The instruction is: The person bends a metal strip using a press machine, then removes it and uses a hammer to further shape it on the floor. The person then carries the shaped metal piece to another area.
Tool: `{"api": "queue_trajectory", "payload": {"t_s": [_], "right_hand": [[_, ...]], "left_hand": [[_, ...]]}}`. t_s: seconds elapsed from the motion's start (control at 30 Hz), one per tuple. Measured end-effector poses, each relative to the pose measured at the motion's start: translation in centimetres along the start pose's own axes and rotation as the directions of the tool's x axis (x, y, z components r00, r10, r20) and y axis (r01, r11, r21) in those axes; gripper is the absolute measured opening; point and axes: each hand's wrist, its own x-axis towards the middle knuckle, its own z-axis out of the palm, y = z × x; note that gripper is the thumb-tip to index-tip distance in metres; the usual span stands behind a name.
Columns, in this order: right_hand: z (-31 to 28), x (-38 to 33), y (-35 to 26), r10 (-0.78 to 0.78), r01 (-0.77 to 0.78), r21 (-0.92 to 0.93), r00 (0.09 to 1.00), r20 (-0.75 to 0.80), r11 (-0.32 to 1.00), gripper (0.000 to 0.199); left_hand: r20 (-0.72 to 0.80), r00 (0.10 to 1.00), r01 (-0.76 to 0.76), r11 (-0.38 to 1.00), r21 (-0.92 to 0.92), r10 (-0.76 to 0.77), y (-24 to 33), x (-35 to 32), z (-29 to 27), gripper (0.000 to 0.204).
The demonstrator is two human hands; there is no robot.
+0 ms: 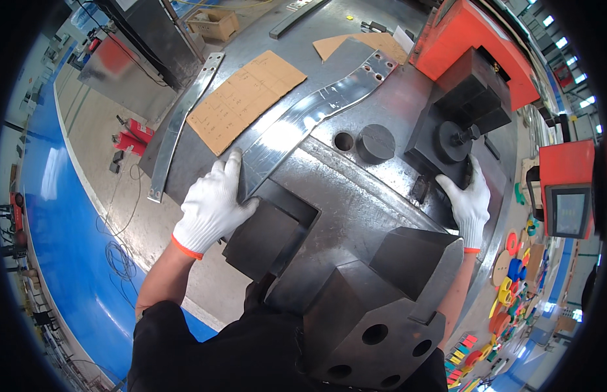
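Note:
My left hand (215, 204), in a white glove with an orange cuff, grips the near end of a long bent metal bar (287, 130). Its index finger lies along the bar's left edge, with the thumb at the near end. The bar runs away to the right and has holes at its far end. My right hand (470, 201), gloved the same way, has thumb and fingers around the near end of a black steel block (424, 140). A round black roller (452, 142) with a bolt sits on that block. Some right fingertips are hidden.
Cardboard (248, 98) with handwriting lies beside another bent bar (186, 124). A short black cylinder (375, 144) stands by a hole in the metal table. Big black blocks (362, 307) rise close in front of me. A red machine housing (476, 46) and a screen (569, 212) are right.

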Motion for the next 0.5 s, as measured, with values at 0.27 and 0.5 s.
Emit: {"api": "queue_trajectory", "payload": {"t_s": [0.27, 0.5], "right_hand": [[-0.1, -0.1, -0.2, 0.005, -0.005, -0.002, 1.000, -0.002, 1.000, 0.095], [-0.1, -0.1, -0.5, 0.011, -0.011, 0.023, 1.000, 0.009, 1.000, 0.095]], "left_hand": [[0.033, 0.999, 0.006, 1.000, -0.024, -0.006, 1.2, -0.7, 0.6, 0.102], [-0.087, 0.988, -0.123, 0.992, 0.015, 0.124, 1.1, -1.6, 2.8, 0.105]]}}
